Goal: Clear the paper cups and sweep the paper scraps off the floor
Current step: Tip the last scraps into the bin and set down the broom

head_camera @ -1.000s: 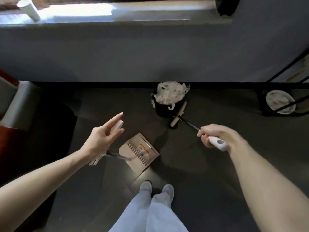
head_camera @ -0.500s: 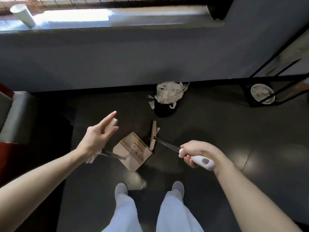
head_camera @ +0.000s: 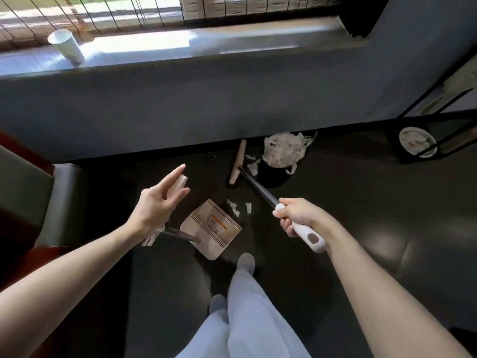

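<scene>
My right hand [head_camera: 302,218] grips the white handle of a broom [head_camera: 258,187]. Its beige head [head_camera: 238,161] lies on the dark floor just left of a black bin [head_camera: 276,177], which is heaped with paper scraps [head_camera: 284,149]. A few loose scraps [head_camera: 236,208] lie between the broom shaft and the beige dustpan [head_camera: 211,228]. My left hand [head_camera: 157,200] holds the white top of the dustpan's upright handle between thumb and straight fingers. A white paper cup [head_camera: 66,46] stands on the window sill at the far left.
A grey wall [head_camera: 206,104] under the sill bounds the floor ahead. A grey and red seat [head_camera: 28,192] stands at the left. At the right is a black metal frame [head_camera: 438,117] with a white bowl [head_camera: 416,140] under it. My feet [head_camera: 245,262] are just behind the dustpan.
The broom head has swung from beside the dustpan out to the wall, left of the bin. A few scraps now lie in front of the dustpan. My left hand has kept hold of the handle.
</scene>
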`<state>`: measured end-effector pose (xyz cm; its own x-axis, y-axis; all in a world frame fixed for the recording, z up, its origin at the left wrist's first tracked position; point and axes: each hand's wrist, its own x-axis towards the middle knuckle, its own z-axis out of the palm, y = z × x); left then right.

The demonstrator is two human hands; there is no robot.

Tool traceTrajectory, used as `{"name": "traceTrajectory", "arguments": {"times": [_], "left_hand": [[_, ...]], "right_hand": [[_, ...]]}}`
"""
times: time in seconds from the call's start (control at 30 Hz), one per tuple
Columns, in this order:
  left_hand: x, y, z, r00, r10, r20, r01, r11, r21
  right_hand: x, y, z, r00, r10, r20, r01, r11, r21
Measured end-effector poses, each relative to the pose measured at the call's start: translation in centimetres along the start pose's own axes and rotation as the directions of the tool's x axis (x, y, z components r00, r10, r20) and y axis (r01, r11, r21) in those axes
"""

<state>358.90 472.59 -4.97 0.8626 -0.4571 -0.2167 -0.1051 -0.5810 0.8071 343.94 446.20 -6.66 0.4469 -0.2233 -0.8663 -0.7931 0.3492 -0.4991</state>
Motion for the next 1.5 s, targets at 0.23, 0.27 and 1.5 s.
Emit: {"name": "traceTrajectory", "arguments": {"times": [0.23, 0.27, 1.5], "left_hand": [[5.8, 1.2, -0.8, 0.997, 0.036, 0.063, -0.037, 0.999, 0.017], [6.8, 1.4, -0.7, 0.997, 0.043, 0.066, -0.044, 0.999, 0.016], [13.6, -0.2, -7.8, 0.985, 0.075, 0.156, -0.075, 0.997, -0.010]], "right_hand": [[8.5, -7.3, -0.9, 0.996, 0.078, 0.033, -0.083, 0.977, 0.197], [10.0, -8.1, -1.4, 0.993, 0.105, 0.058, -0.116, 0.966, 0.231], [5.2, -8.8, 10.7, 1.000, -0.026, -0.017, 0.031, 0.925, 0.378]]}}
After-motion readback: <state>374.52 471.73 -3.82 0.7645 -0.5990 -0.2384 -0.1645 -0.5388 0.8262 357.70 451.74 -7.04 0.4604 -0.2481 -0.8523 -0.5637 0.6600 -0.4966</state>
